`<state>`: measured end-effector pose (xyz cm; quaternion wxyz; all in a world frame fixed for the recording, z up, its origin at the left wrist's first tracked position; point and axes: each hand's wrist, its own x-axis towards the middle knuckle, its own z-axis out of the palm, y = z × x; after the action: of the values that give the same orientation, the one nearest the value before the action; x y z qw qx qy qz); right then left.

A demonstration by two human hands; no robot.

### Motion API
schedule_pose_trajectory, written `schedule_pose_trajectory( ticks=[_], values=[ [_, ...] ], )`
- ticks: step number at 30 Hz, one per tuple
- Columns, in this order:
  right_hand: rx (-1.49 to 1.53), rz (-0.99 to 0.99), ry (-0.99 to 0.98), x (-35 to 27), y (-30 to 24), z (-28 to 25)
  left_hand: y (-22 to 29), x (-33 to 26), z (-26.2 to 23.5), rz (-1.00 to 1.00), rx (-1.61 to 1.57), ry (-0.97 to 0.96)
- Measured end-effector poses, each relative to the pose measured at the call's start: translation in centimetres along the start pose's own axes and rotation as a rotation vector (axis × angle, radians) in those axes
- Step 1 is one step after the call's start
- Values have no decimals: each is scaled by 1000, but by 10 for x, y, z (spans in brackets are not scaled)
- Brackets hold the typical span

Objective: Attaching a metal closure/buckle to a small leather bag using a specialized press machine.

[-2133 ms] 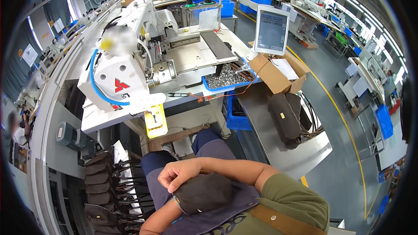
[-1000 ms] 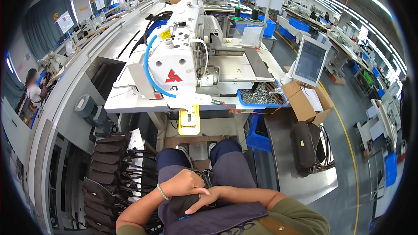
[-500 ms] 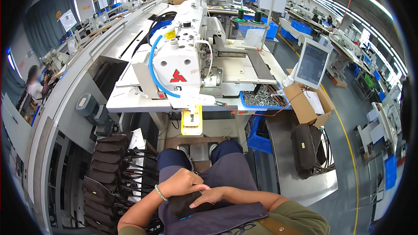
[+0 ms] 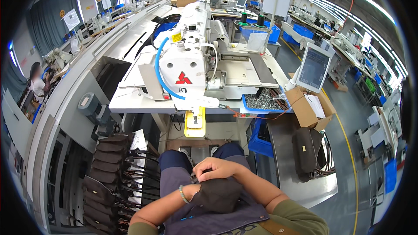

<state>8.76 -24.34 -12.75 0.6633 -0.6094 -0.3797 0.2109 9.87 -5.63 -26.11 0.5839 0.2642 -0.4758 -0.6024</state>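
Both hands meet low in the centre of the frame, over the seated person's lap. The right hand (image 4: 216,169) curls its fingers down onto the top edge of a dark brown fabric piece (image 4: 219,195), pinching it. The left hand (image 4: 194,190), with a beaded bracelet at the wrist, grips the same piece from the left side, so the two hands are close together and both closed on the fabric. The piece rests on a blue-grey apron (image 4: 209,217) spread across the thighs.

Above the knees, in the middle of the frame, stands a white industrial sewing machine (image 4: 187,67) on a pale work table (image 4: 139,100), with a blue hose curving along its left side. A yellow tag-like part (image 4: 194,124) hangs below the table edge. Right of the machine lies a blue tray of small metal parts (image 4: 263,101), and further right a tilted control screen (image 4: 312,68) stands above an open cardboard box (image 4: 307,109). A dark bag (image 4: 307,150) sits on a grey shelf at centre right. At lower left, a stack of dark brown fabric pieces (image 4: 104,178) hangs on a rack beside the person's leg. Another person (image 4: 37,85) sits at the far left edge.
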Motion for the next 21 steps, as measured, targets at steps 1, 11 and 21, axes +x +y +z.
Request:
schedule_pose_trajectory(
  ticks=[1, 11, 21],
  values=[
    [50, 14, -31, 4, 0, 3, -25, -2, -12, -110, -330, -1],
    [107, 4, -33, 12, 3, 15, -70, -26, -32, -213, -642, 189],
    [71, -13, 31, 13, -8, 14, -31, 32, 5, -130, -875, -6]
  ],
)
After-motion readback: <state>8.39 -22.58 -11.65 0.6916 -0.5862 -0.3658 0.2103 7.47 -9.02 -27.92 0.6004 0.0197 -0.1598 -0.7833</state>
